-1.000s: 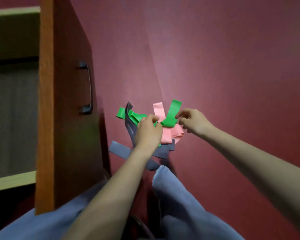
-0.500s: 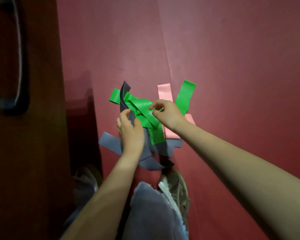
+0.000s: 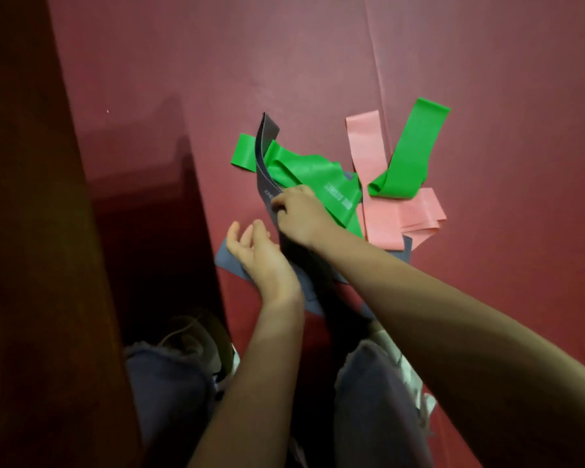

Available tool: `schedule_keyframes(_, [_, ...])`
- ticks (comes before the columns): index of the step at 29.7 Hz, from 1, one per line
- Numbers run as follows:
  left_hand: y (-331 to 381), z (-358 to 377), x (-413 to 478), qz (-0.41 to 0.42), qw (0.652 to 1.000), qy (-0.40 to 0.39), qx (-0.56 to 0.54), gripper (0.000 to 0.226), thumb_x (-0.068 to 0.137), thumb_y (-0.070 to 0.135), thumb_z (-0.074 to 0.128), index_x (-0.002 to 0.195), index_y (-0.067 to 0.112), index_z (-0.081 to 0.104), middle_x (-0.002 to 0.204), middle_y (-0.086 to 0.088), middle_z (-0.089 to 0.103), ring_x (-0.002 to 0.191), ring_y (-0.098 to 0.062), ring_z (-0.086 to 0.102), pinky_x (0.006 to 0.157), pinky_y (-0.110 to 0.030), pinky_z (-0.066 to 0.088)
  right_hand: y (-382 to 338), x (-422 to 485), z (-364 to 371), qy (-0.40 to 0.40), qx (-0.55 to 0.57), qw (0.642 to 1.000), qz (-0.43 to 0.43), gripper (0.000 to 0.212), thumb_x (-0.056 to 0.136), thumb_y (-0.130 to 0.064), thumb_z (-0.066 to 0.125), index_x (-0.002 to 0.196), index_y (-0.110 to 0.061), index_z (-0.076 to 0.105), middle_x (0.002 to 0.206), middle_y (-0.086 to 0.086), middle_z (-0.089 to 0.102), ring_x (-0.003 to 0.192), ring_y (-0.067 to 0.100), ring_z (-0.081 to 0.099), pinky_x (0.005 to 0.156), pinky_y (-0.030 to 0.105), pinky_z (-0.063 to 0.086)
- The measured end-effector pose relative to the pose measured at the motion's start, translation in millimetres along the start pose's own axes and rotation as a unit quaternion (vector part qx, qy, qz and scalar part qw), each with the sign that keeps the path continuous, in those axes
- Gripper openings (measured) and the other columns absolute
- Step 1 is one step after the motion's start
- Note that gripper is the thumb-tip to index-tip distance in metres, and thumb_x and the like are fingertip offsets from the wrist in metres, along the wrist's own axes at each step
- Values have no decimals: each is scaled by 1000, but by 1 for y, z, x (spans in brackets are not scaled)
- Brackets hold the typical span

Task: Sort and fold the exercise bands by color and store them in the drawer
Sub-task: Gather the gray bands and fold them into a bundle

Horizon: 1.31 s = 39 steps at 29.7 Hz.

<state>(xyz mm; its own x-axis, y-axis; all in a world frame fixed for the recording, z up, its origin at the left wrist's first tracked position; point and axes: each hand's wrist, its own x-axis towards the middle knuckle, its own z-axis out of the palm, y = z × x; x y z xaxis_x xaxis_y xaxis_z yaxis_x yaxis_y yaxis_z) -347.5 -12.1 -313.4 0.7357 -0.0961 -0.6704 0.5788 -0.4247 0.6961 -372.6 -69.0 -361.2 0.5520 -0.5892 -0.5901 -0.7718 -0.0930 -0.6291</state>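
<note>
Left hand [image 3: 255, 255] hangs loose and open just above a flat blue-grey band [image 3: 228, 261], holding nothing. Next to it the dark grey band [image 3: 267, 146] curls up off the red floor [image 3: 183, 62], and the right hand [image 3: 301, 214] is pinching its edge. Then comes the tangled green band [image 3: 304, 170], the pink bands [image 3: 399, 221] and a green loop [image 3: 412, 146]. They all look thin, light and floppy, so I'd grab mid-strip and peel one free. There's white print on the green and dark grey ones, too blurry to read.
</note>
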Motion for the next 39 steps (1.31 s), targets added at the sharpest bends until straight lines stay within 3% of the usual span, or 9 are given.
schedule_keyframes(5, [2, 0, -9, -55, 998, -8, -38, 37, 95, 15, 41, 130, 7, 41, 125, -11, 53, 112, -18, 54, 83, -20, 47, -11, -25, -6, 144, 202, 964, -96, 32, 72, 2, 44, 91, 0, 70, 87, 6, 62, 92, 14, 53, 86, 14, 36])
schedule_keyframes(9, [1, -6, -2, -143, 978, -95, -120, 39, 96, 37, 33, 83, 11, 60, 58, 4, 68, 50, -4, 63, 47, -12, 49, -8, -54, -17, 121, 355, 926, -31, 37, 71, 18, 37, 80, 0, 68, 72, -6, 62, 62, -14, 53, 67, 1, 37])
schedule_keyframes(13, [-2, -15, 5, -220, 951, -178, -123, 61, 92, 51, 31, 66, 8, 67, 54, -5, 67, 47, -15, 64, 57, -23, 52, 7, -78, -3, 52, 382, 922, 21, 33, 71, 7, 40, 57, -14, 60, 58, -15, 56, 55, -15, 50, 58, 2, 34])
schedule_keyframes(17, [-7, -22, 6, -244, 940, -199, -129, 56, 92, 39, 40, 56, 8, 69, 54, -4, 65, 47, -13, 63, 50, -18, 52, 23, -86, 10, 9, 396, 917, 50, 26, 66, 1, 41, 52, -17, 51, 41, -17, 54, 46, -9, 46, 51, 6, 32])
schedule_keyframes(22, [-16, -35, 19, -157, 980, -91, -86, 27, 92, 17, 48, 111, 0, 57, 84, -8, 67, 63, -12, 64, 61, -22, 53, 31, -89, 12, -68, 290, 954, 39, 42, 76, 18, 34, 53, -16, 44, 33, -17, 47, 39, -5, 45, 45, 11, 31])
schedule_keyframes(28, [-26, -46, 14, -37, 999, -27, -14, 25, 89, -4, 42, 109, 4, 55, 73, -11, 60, 50, -11, 61, 48, -21, 52, 34, -71, 18, 40, 228, 972, 42, 30, 74, 10, 36, 74, -19, 44, 75, 9, 59, 72, 29, 56, 72, 37, 46])
schedule_keyframes(31, [-32, -56, 13, -18, 1000, 10, 3, 18, 79, -2, 47, 81, 8, 61, 80, -19, 62, 68, -27, 59, 61, -37, 55, 25, -55, 24, 32, 141, 989, -13, 28, 76, 8, 40, 94, -6, 56, 87, 14, 61, 77, 25, 53, 77, 37, 45])
schedule_keyframes(34, [-35, -64, 13, -19, 997, 78, 0, 23, 76, 0, 46, 66, 13, 61, 70, -16, 60, 58, -23, 56, 56, -32, 51, 15, -44, 41, 11, 37, 998, -51, 25, 79, 1, 43, 98, -7, 58, 101, 15, 64, 93, 33, 57, 80, 43, 47])
schedule_keyframes(39, [-28, -71, 14, -59, 989, 130, -27, 22, 78, -3, 43, 76, 8, 62, 83, -21, 62, 69, -28, 55, 64, -38, 47, 0, -41, 63, -37, -195, 979, -36, 34, 88, -19, 53, 117, -6, 43, 123, 14, 45, 115, 31, 43, 77, 39, 40])
